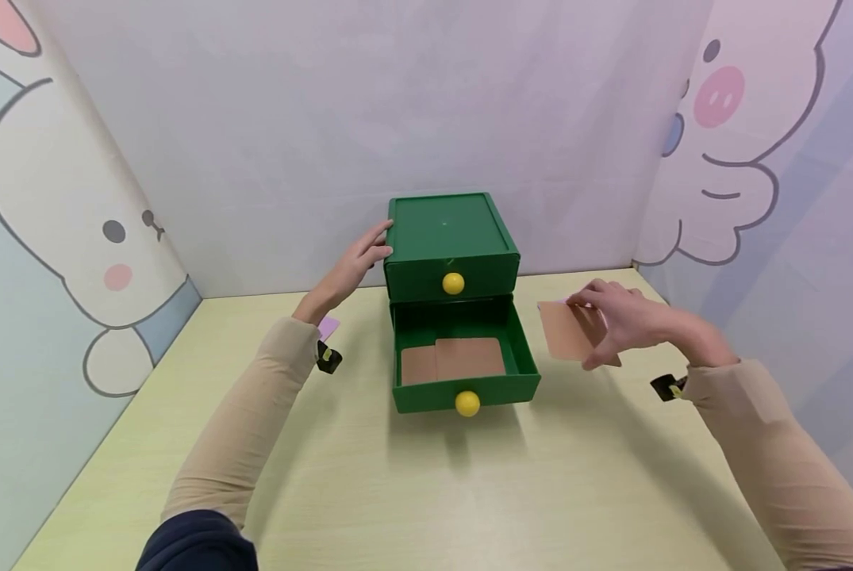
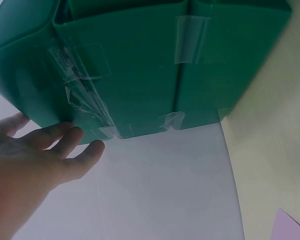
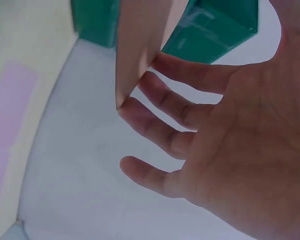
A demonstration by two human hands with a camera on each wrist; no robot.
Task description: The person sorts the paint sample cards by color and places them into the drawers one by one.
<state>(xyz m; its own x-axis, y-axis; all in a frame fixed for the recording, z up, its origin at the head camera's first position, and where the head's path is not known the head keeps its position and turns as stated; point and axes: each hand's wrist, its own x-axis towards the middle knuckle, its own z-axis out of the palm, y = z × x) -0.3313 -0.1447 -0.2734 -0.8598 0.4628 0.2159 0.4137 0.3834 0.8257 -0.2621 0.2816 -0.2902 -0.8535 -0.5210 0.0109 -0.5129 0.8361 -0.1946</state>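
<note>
A green drawer cabinet [image 1: 443, 226] with yellow knobs stands near the back wall. Its lower drawer [image 1: 426, 396] is pulled out, and brown cards [image 1: 469, 358] lie flat inside; the upper drawer is closed. My left hand [image 1: 351, 270] rests its fingertips against the cabinet's upper left side, fingers loosely extended. To the right of the cabinet, my right hand [image 1: 633, 317] pinches a brown card [image 1: 562, 331] by its edges between thumb and fingers. The right wrist view shows this card [image 3: 137, 50] tilted above the table, its little finger free of it.
A purple card [image 1: 328, 327] lies on the table beside my left wrist. More purple cards [image 3: 12, 105] lie on the table at the right, mostly hidden behind the held card in the head view. Cartoon-printed walls enclose the table [image 1: 455, 492] at the back and sides.
</note>
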